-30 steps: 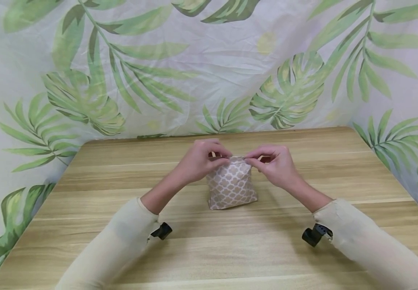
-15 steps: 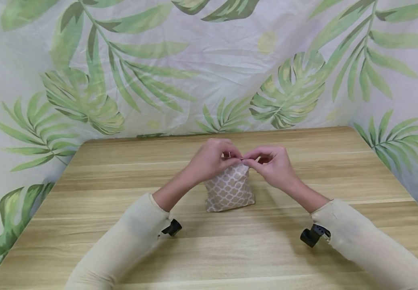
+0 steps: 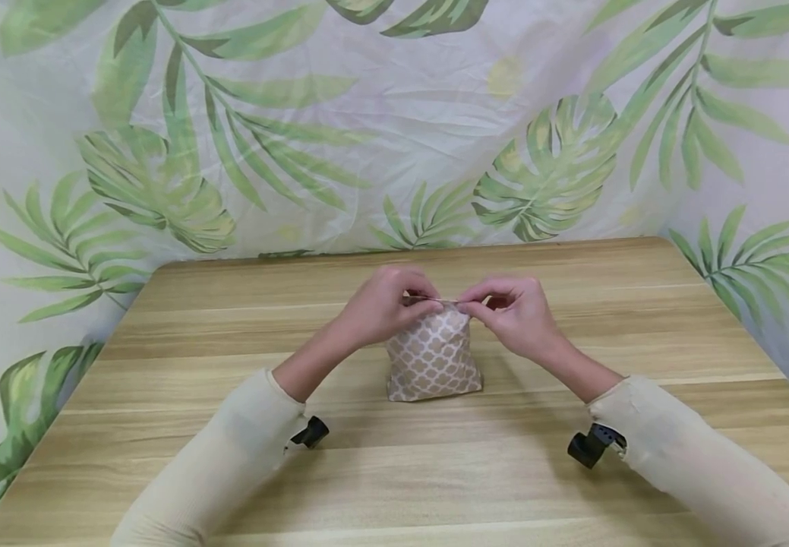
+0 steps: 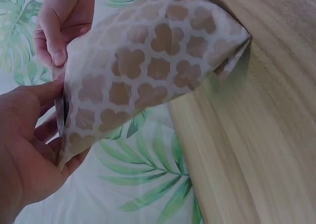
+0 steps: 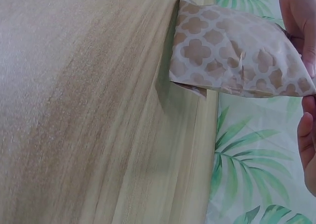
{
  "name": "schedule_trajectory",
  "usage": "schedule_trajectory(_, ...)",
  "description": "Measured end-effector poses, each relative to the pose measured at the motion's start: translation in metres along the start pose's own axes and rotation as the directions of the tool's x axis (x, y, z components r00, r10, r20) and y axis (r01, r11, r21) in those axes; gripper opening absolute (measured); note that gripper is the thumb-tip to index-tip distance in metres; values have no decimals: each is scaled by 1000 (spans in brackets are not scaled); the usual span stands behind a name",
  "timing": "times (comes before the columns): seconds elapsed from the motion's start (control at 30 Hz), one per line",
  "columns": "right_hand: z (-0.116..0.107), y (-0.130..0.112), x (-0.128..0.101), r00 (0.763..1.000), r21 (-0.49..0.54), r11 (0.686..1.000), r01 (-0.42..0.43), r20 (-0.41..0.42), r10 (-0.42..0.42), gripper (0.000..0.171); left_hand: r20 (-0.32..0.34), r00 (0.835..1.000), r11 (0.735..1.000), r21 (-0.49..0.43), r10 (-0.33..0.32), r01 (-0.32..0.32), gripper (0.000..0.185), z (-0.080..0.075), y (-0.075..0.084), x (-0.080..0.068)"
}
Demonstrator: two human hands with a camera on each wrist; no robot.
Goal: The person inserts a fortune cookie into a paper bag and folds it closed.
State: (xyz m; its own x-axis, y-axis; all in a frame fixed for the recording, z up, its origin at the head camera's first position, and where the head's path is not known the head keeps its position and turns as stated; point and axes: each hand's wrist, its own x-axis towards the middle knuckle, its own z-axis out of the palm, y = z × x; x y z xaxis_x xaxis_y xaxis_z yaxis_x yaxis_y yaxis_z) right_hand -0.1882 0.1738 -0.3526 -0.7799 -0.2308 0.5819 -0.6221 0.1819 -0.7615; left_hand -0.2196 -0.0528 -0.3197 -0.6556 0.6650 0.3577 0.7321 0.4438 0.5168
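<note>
Two hands meet at the top of a small patterned paper bag (image 3: 434,357) standing upright mid-desk (image 3: 394,463); the left hand (image 3: 382,304) and right hand (image 3: 513,311) each pinch its upper edge, which keeps the mouth pressed flat (its contents are hidden). From the left wrist, the left hand (image 4: 24,150) grips one end of that edge while the bag (image 4: 148,71) bulges below. From the right wrist, the right hand (image 5: 301,31) pinches the bag (image 5: 232,51) at its top, its base resting on the desk (image 5: 89,115).
</note>
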Motion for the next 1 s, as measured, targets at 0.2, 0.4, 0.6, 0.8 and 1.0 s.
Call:
schedule_trajectory(0.2, -6, 2, -3, 999, 0, 1000, -29, -45, 29, 12, -16, 999, 998, -58, -35, 34, 6, -6, -11, -9)
schedule_trajectory(0.4, -8, 1, -4, 999, 13, 999, -43, -29, 44, 12, -25, 999, 996, -80, -29, 27, 5, -10, -16, -17)
schedule_trajectory(0.6, -9, 0, -5, 998, 22, 999, -50, -40, 51, 11, -36, 997, 995, -70, -73, 71, 6, -13, -19, -21)
schedule_trajectory(0.8, -10, 2, -5, 998, 22, 999, -47, -35, 48, 12, -29, 994, 993, -64, -104, 102, 6, -15, -21, -25)
schedule_trajectory(1.0, -11, 3, -5, 997, 17, 998, -62, -38, 62, 10, -1, 994, 988, -111, -112, 111, 5, -18, -21, -25)
